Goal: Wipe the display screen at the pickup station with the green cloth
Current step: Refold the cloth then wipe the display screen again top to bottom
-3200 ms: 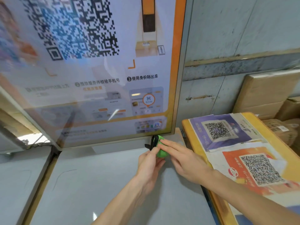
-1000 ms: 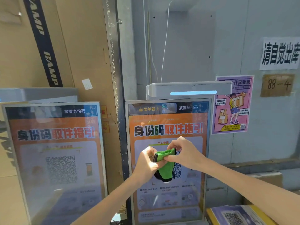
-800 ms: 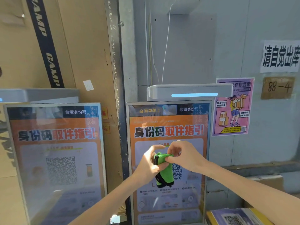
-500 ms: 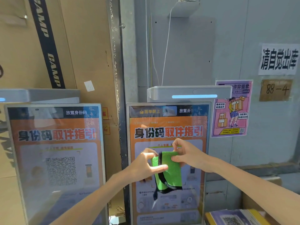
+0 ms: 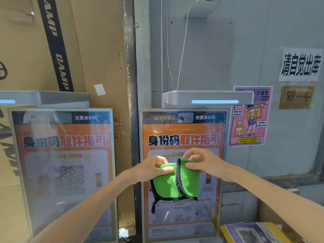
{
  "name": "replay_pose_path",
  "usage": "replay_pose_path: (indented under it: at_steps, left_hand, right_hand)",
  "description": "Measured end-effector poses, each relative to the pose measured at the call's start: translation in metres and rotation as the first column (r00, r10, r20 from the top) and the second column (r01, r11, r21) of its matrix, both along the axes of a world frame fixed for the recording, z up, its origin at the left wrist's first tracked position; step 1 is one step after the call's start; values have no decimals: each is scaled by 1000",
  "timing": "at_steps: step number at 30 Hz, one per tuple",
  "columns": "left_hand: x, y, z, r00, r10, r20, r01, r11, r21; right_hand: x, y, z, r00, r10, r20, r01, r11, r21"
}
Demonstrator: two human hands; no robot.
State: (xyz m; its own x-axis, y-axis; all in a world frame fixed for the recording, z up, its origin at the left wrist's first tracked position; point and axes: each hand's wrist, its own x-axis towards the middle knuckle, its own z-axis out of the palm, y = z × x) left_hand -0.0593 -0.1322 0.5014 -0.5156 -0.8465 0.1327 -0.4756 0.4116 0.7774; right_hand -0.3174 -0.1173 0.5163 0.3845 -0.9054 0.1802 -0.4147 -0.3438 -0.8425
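Note:
A green cloth [image 5: 172,183] with a black stitched edge hangs in front of the middle of an upright display screen [image 5: 184,137]. The screen shows an orange page with large characters and is partly covered by the cloth. My left hand [image 5: 154,168] pinches the cloth's top left corner. My right hand [image 5: 201,162] pinches its top right part. The cloth is half unfolded, with one flap folded over along a black seam and a black loop dangling at its lower left. I cannot tell whether the cloth touches the glass.
A second screen [image 5: 64,163] stands to the left, past a metal post [image 5: 133,120]. A grey scanner head [image 5: 206,98] with a blue light tops the middle screen. Posters and paper signs hang on the grey wall at right. A yellow-edged counter [image 5: 254,232] lies at the lower right.
Both hands lifted the bunched cloth from the counter to in front of the screen. In the last second they have spread it wider apart.

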Motion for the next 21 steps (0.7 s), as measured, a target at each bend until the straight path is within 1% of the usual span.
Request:
replay_pose_path:
  at_steps: [5,11,12,15,18,21]
  left_hand:
    - [9,1,4,998,27,-50,-27,1000,0]
    - [13,0,8,996,20,-87,-20,1000,3]
    - [12,0,8,995,26,-97,-24,1000,17]
    - [5,-2,9,992,42,-115,-36,998,52]
    - [-6,-8,8,984,143,-101,-142,990,26]
    - [-21,-14,9,961,260,-96,-259,966,29]
  right_hand:
    - [6,3,2,999,-12,-36,11,1000,-25]
    - [7,-1,2,999,32,-34,-30,998,55]
    - [8,-2,0,999,15,-42,-13,999,44]
    - [10,-7,-6,992,-109,-70,105,993,-53]
    - [13,-13,-10,977,-209,-44,201,970,-140]
    - [17,-22,-11,963,-267,-33,255,943,-216]
